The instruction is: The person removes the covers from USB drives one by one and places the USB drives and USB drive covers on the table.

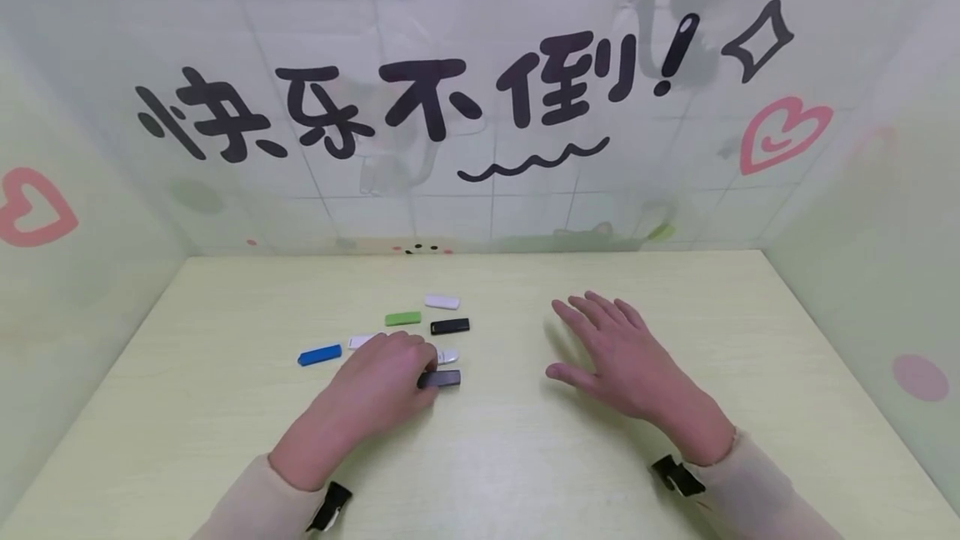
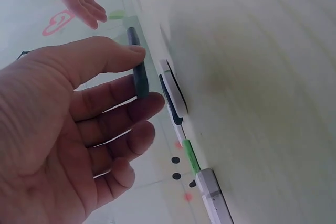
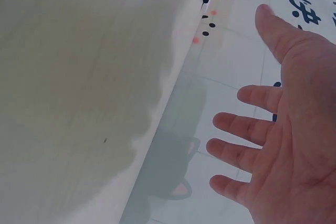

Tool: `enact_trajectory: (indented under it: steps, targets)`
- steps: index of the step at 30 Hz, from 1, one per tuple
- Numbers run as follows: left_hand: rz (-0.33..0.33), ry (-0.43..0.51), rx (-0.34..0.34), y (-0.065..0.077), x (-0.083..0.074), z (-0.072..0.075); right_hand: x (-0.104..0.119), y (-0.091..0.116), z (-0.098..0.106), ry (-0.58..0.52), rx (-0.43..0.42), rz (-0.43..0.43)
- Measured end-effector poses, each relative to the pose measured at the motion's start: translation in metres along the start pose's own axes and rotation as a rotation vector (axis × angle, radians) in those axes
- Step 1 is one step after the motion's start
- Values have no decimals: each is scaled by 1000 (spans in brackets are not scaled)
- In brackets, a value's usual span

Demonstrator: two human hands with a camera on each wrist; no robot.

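My left hand [image 1: 382, 382] pinches a dark grey USB stick [image 1: 448, 378] between thumb and fingers. The left wrist view shows this stick [image 2: 138, 66] held clear of the table. Just beyond the hand lie a white stick with a rounded end [image 1: 447, 356] and another white one [image 1: 360, 342], both partly hidden by the hand. A black stick [image 1: 450, 326], a green one [image 1: 402, 318] and a pale one [image 1: 442, 302] lie farther back. To the left of the hand is a blue stick [image 1: 319, 355]. My right hand [image 1: 622, 357] hovers over the table, fingers spread, holding nothing.
The pale wood-grain table [image 1: 495, 473] ends at a printed back wall [image 1: 450, 215] with dark lettering. Side walls with pink hearts flank it on the left [image 1: 90, 273] and right [image 1: 885, 290].
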State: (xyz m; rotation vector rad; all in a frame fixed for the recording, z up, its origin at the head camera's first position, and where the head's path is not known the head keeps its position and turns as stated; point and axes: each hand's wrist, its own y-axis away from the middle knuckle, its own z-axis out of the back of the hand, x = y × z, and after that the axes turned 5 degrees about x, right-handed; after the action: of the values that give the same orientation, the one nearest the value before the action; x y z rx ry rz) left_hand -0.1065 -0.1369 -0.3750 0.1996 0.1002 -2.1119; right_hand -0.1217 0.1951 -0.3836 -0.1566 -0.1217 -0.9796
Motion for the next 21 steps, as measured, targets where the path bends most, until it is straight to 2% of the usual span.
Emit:
enact_trajectory:
  steps: [4, 11, 21]
  targets:
    - [-35, -11, -50, -6, -4, 3, 4, -6, 1, 3, -21, 58]
    - [-94, -51, -141, -17, -13, 7, 17, -17, 4, -15, 10, 95]
    - [-169, -116, -284, -34, -25, 6, 29, -34, 7, -133, -19, 157]
